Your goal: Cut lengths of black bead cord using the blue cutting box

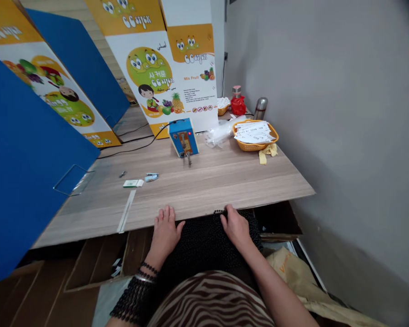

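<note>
Your left fingers are spreading apart and pressing flat on the pale wood-grain tabletop at its near edge, while your right fingers are curling together over the black beaded cloth, though you cannot tell from this view whether they are pinching any beads. That cloth is bunching up against the table edge, between your left hand and your right hand, and hanging down over your brown-and-cream zebra-striped garment. Black beaded bracelets and a silver bangle are circling your left wrist. Straight ahead, a small blue box-shaped device with a metal lever is standing on the table, trailing a thin black cable to the left. Behind it, a tall white-and-yellow printed carton panel is leaning up, showing the readable words "Mix Fruit" beside pictures of fruit and cartoon eyes. To the right, an orange woven basket is holding white printed slips, near a crumpled transparent plastic bag, a red bag and a steel vacuum flask. A large blue carton panel is blocking the left side of your view.
</note>
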Demonstrator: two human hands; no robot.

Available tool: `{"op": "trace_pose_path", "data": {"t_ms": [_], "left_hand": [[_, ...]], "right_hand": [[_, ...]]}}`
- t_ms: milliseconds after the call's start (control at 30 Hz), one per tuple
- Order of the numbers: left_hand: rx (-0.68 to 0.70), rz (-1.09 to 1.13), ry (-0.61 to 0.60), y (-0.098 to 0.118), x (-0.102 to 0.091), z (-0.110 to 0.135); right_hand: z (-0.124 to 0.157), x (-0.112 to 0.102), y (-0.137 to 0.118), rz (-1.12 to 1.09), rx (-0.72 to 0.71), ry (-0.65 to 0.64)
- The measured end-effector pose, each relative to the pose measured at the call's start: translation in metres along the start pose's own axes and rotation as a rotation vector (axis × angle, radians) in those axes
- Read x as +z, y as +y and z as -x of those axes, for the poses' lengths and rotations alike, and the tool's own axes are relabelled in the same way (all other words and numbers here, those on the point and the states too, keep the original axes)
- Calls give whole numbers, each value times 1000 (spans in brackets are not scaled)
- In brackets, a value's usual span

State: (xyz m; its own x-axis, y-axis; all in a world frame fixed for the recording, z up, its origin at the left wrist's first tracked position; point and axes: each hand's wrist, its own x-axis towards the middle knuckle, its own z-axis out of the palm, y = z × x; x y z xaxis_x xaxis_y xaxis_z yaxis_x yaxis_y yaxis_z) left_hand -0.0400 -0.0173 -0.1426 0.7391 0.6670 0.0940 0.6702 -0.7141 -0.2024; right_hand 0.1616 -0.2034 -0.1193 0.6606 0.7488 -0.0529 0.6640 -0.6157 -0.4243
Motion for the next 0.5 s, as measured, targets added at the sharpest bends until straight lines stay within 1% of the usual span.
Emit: {"op": "trace_pose_path", "data": {"t_ms": [300,500], "left_hand": [[1,-4,37,2,0,2],[12,27,42,-1,2,1]], "right_hand": [[-1,3,1,5,-8,13],[-1,4,1,8,3,-2]]}}
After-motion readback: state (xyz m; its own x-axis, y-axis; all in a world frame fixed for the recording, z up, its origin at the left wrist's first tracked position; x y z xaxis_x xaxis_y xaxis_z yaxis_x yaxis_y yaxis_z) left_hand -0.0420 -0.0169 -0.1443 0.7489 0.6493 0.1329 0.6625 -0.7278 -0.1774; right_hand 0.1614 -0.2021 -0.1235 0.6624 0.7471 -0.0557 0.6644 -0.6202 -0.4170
